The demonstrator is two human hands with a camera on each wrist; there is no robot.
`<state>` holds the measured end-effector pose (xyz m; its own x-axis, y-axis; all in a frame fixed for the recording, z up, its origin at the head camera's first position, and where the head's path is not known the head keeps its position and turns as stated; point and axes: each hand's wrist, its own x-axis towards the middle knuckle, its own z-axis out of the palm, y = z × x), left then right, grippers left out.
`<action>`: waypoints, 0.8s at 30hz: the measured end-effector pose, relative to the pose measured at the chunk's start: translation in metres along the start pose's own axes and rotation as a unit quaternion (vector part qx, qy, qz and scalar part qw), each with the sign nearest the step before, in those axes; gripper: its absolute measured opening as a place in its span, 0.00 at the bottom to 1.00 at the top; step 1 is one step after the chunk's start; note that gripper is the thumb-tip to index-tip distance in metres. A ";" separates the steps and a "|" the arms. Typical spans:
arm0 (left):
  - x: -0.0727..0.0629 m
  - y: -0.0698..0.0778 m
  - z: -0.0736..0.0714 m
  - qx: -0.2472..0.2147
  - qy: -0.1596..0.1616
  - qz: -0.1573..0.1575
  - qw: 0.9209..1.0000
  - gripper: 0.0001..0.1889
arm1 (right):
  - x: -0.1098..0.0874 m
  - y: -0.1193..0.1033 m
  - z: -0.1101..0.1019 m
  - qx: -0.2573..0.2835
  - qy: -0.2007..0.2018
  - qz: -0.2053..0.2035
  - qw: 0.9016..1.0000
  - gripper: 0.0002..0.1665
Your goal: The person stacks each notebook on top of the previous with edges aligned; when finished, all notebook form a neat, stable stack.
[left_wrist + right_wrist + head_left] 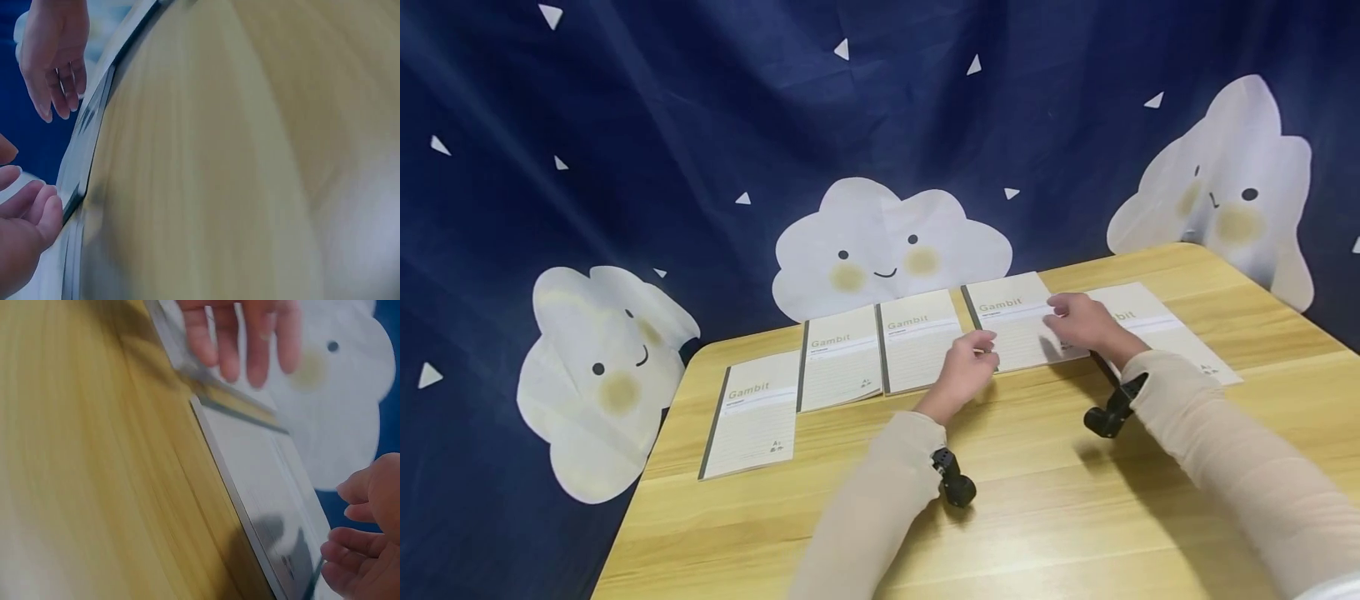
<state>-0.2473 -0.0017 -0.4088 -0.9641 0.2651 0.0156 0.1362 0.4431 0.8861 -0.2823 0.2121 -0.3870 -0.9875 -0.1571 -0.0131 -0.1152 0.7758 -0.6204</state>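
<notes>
Several white notebooks with "Gambit" on the cover and dark spines lie in a row. My left hand [964, 371] hovers near the right edge of the middle notebook [913, 350], fingers loosely bent and holding nothing. Over the right side of the fourth notebook [1006, 329] is my right hand [1081, 322], also empty with relaxed fingers. The rightmost notebook [1161, 333] lies partly behind that hand and wrist. In the right wrist view, the left hand [240, 337] has its fingers hanging down, and shadows fall on the fourth notebook's cover [250, 462].
On the left lie two more notebooks, the leftmost one [752, 417] set a little nearer than its neighbour [841, 371]. The wooden table [1037, 517] backs onto a dark blue curtain [700, 100] with smiling clouds. A small black camera sits on each wrist.
</notes>
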 end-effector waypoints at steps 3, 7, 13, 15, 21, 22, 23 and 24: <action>0.000 0.004 0.016 -0.017 -0.012 -0.011 1.000 0.21 | -0.004 0.011 -0.008 -0.001 -0.003 0.016 1.000 0.32; 0.001 0.008 0.035 -0.048 -0.021 -0.017 0.998 0.20 | -0.010 0.025 -0.018 -0.002 -0.001 0.037 0.999 0.33; 0.002 0.019 0.060 -0.102 -0.032 -0.036 0.994 0.20 | -0.021 0.047 -0.034 0.005 0.019 0.059 0.998 0.33; 0.003 0.023 0.069 -0.121 -0.033 -0.042 0.991 0.20 | -0.025 0.055 -0.041 0.003 0.030 0.060 0.998 0.33; 0.001 0.032 0.090 -0.167 -0.021 -0.060 0.984 0.21 | -0.039 0.080 -0.061 -0.025 0.056 0.078 0.995 0.33; 0.001 0.033 0.092 -0.178 -0.018 -0.064 0.982 0.21 | -0.041 0.083 -0.064 -0.029 0.059 0.084 0.994 0.33; 0.001 0.035 0.095 -0.189 -0.016 -0.070 0.979 0.21 | -0.044 0.085 -0.066 -0.031 0.062 0.090 0.994 0.33; 0.001 0.036 0.097 -0.201 -0.013 -0.074 0.977 0.21 | -0.046 0.088 -0.068 -0.033 0.066 0.097 0.993 0.33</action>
<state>-0.2210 0.0972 -0.4219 -0.9597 0.2478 -0.1327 -0.1089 0.1075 0.9882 -0.2538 0.3290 -0.3873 -0.9969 0.0763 -0.0217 0.0752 0.8223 -0.5641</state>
